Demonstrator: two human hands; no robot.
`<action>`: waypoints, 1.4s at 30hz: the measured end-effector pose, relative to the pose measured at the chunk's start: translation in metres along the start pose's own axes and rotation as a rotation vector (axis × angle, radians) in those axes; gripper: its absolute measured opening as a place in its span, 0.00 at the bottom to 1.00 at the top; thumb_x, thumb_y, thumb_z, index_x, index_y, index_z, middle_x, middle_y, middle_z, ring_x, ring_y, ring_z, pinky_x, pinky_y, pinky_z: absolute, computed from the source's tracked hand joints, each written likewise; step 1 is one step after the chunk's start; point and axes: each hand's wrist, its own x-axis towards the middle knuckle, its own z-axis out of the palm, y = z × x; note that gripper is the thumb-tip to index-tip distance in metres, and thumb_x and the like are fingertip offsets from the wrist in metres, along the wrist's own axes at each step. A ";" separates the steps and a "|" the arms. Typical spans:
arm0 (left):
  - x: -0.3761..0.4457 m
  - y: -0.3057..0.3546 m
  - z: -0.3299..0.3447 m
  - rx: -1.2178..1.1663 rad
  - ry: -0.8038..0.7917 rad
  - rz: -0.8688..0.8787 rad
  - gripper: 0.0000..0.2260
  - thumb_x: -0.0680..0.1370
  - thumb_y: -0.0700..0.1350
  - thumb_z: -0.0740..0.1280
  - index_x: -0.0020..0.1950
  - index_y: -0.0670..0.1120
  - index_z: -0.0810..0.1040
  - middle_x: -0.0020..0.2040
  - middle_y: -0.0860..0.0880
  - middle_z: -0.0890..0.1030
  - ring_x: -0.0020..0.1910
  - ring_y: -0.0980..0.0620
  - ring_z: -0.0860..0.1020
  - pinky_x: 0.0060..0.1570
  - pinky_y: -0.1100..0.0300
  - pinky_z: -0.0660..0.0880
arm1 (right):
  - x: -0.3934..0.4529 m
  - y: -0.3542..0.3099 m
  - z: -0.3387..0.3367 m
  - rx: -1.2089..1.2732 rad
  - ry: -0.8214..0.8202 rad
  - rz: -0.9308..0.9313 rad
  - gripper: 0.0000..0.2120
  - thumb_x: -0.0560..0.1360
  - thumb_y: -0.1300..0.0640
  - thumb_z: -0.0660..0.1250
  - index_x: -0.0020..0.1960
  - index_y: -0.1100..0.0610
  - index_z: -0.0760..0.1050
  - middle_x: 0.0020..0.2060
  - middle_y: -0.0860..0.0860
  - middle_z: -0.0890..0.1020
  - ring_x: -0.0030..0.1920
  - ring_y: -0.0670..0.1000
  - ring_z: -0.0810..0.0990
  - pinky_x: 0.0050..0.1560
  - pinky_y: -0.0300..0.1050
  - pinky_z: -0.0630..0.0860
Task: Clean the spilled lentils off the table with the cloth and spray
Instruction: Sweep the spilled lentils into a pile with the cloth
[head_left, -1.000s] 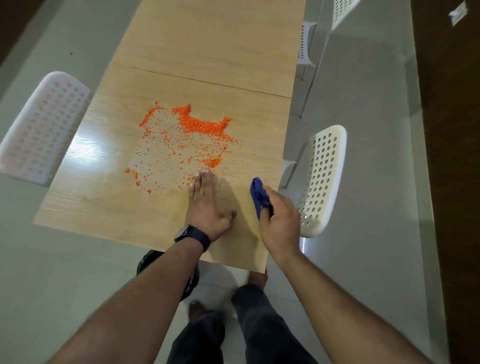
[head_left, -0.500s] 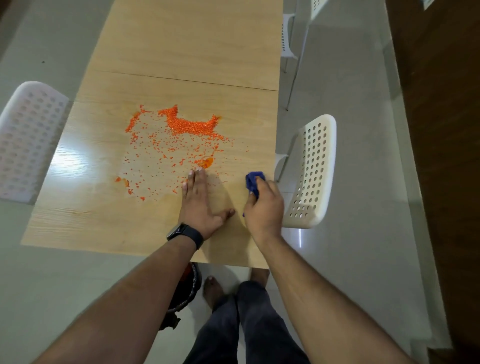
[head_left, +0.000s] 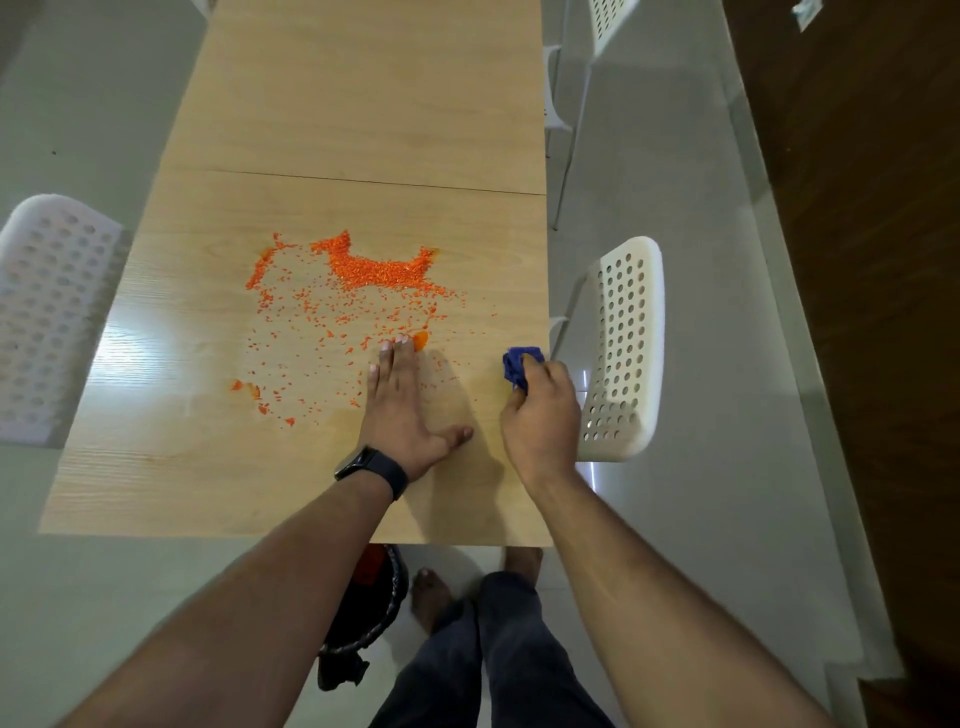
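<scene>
Table (head_left: 322, 130) wooden, mid-span strewn; lentils (head_left: 374, 273) heaped far, scattered near; left hand (head_left: 400, 405) flat, unclenched, fingertips at near scatter; right hand (head_left: 543, 415) clenched round blue cloth (head_left: 519, 366) near right edge; wiping not begun; spray unseen, possibly off-frame; next: cloth onto spill, sweep toward edge.

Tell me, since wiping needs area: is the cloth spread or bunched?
Bunched: the blue cloth sits wadded inside the right hand.
</scene>
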 end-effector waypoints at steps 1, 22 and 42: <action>0.001 0.000 0.000 0.002 -0.009 -0.002 0.65 0.65 0.67 0.78 0.85 0.45 0.39 0.86 0.47 0.45 0.84 0.49 0.39 0.82 0.51 0.38 | 0.000 -0.005 0.005 -0.013 -0.022 -0.018 0.22 0.78 0.64 0.67 0.71 0.60 0.77 0.60 0.55 0.78 0.59 0.57 0.79 0.59 0.50 0.78; 0.038 0.001 -0.010 -0.016 0.056 -0.142 0.64 0.66 0.70 0.76 0.85 0.46 0.38 0.86 0.47 0.43 0.84 0.48 0.39 0.81 0.53 0.37 | 0.085 -0.026 0.021 0.061 -0.070 -0.125 0.21 0.79 0.64 0.65 0.72 0.60 0.76 0.62 0.55 0.78 0.60 0.57 0.78 0.65 0.52 0.77; 0.073 0.018 -0.007 -0.061 0.153 -0.307 0.63 0.67 0.71 0.75 0.85 0.46 0.38 0.86 0.46 0.44 0.84 0.48 0.40 0.80 0.54 0.37 | 0.156 -0.034 0.033 0.023 -0.194 -0.298 0.22 0.79 0.63 0.65 0.72 0.61 0.75 0.61 0.55 0.78 0.59 0.58 0.77 0.61 0.55 0.78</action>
